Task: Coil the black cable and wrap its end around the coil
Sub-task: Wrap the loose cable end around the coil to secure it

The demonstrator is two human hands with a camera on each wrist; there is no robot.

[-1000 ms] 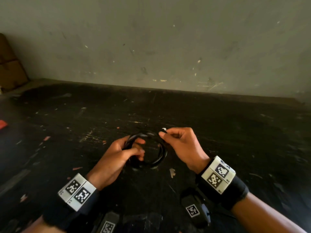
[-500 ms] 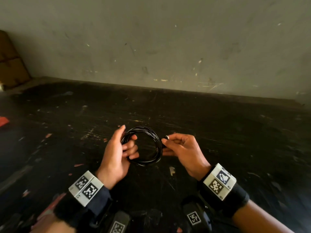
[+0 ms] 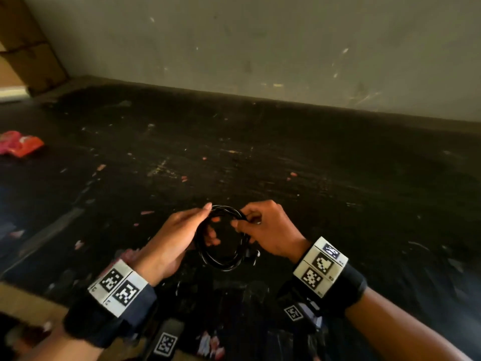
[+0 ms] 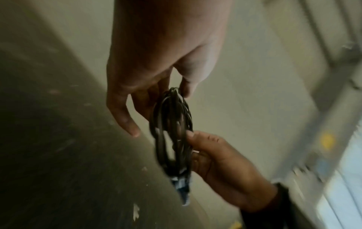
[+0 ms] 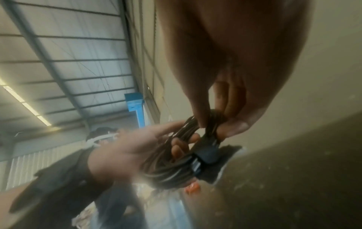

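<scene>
right hand (image 3: 270, 230) has moved in from the coil's right side and now pinches the top right of the black cable (image 3: 223, 261) coil, thumb and fingers curled round the strands. left hand (image 3: 177, 230) grips the coil's left side, fingers through the loop, index finger out straight. coil held upright in the air between both hands, above the dark table (image 3: 338, 191). connector (image 5: 207, 153) hangs at the coil's lower right. pink wrapper (image 3: 19, 143) far left.
</scene>
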